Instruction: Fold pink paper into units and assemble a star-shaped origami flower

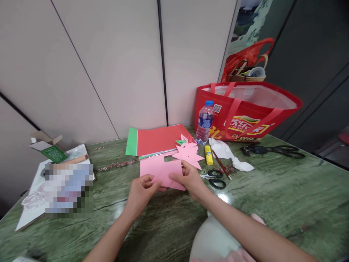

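We hold the pink paper [167, 173] pinched in our left hand [141, 192] and right hand [190, 179] over the table [275, 200], with pink stars [187, 154] just beyond to the right, scissors [217, 183] and glue [208, 155] further right, and a bottle [204, 123] before a red bag [244, 127] at the far right.

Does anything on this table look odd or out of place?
A crumpled white tissue trails across the green marbled table near the yellow glue stick, looking discarded. At left, a blocky pixelated patch hides what lies there. I see no spill.
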The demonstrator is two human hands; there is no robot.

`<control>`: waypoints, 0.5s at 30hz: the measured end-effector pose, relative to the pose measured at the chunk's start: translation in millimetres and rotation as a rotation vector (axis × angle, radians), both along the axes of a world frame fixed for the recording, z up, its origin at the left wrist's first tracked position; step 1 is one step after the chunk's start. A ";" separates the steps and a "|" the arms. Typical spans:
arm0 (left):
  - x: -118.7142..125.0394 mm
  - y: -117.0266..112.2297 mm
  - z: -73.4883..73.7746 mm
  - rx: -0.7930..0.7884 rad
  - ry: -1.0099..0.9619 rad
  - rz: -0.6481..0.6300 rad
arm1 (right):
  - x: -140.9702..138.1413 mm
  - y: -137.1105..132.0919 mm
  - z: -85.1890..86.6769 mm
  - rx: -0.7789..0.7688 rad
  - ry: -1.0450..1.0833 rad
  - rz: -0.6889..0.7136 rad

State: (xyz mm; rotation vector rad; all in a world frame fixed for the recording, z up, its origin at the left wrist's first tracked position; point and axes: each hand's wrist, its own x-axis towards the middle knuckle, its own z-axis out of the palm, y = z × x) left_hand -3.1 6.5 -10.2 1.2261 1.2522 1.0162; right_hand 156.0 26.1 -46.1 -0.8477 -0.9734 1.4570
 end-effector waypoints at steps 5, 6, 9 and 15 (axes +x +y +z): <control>-1.4 1.8 -0.9 0.025 -0.103 0.109 | -0.2 -0.7 0.5 0.007 -0.040 0.010; -1.5 2.1 -1.2 0.029 -0.130 0.124 | -0.3 -1.5 1.9 0.001 -0.070 0.014; -1.4 2.6 -1.3 0.035 -0.176 0.146 | -0.5 -4.5 6.5 -0.020 -0.165 0.030; -1.4 2.1 1.2 0.080 -0.115 0.129 | -0.9 -3.2 3.6 0.054 -0.254 0.051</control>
